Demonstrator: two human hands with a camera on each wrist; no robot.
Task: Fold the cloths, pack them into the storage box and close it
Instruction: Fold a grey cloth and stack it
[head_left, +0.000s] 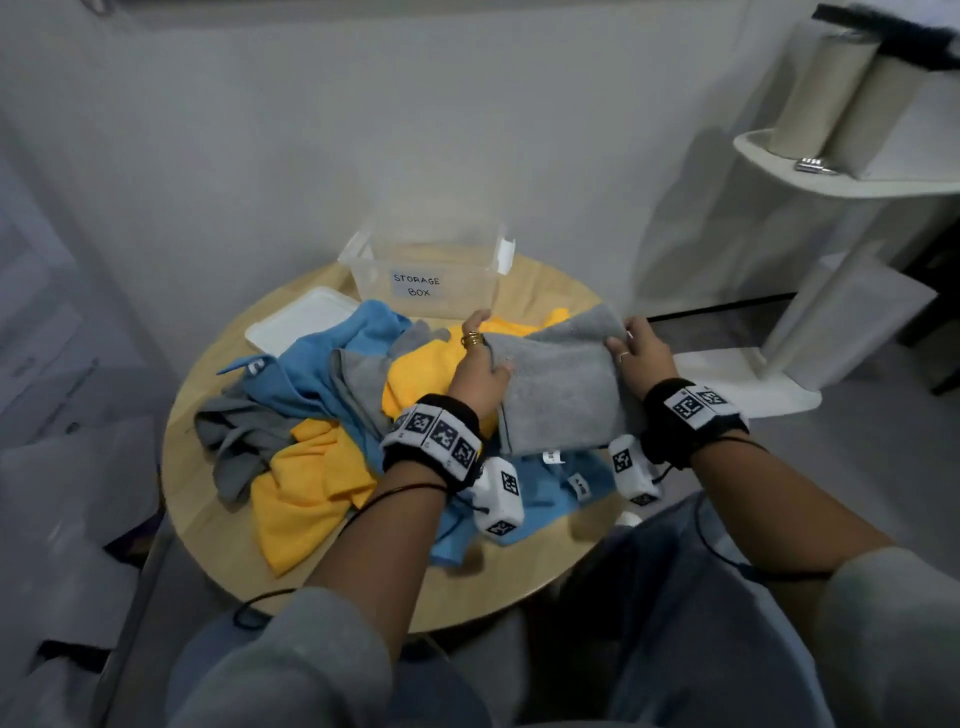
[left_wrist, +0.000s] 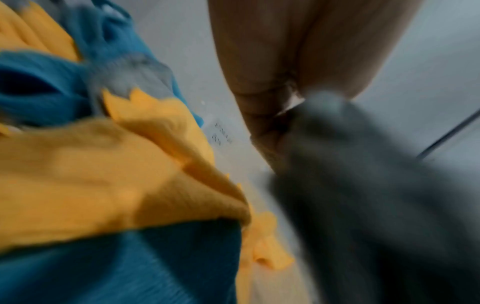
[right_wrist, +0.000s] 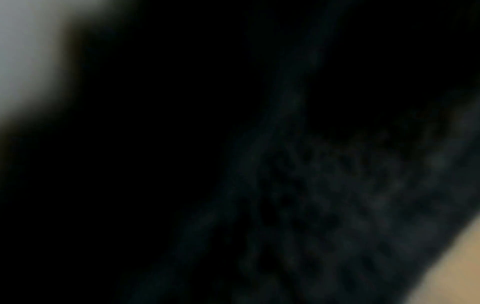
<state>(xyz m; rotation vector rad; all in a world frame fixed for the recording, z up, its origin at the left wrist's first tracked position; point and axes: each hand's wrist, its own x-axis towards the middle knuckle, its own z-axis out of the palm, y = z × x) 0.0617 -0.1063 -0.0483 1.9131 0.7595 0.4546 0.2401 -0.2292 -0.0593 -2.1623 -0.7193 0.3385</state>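
A folded grey cloth (head_left: 561, 384) is held above the pile by both hands. My left hand (head_left: 480, 366) grips its left edge, thumb on top, and my right hand (head_left: 641, 353) grips its right edge. In the left wrist view the grey cloth (left_wrist: 363, 195) hangs dark and blurred under my fingers (left_wrist: 262, 107). The clear storage box (head_left: 426, 270), labelled and open, stands at the table's far side. Its white lid (head_left: 298, 322) lies flat to the left. Loose blue (head_left: 311, 364), yellow (head_left: 306, 493) and grey (head_left: 239, 441) cloths cover the table. The right wrist view is almost black.
The round wooden table (head_left: 218, 530) stands against a white wall. A white shelf stand (head_left: 831, 171) with pale rolls rises at the right. My knees and lap sit at the table's near edge.
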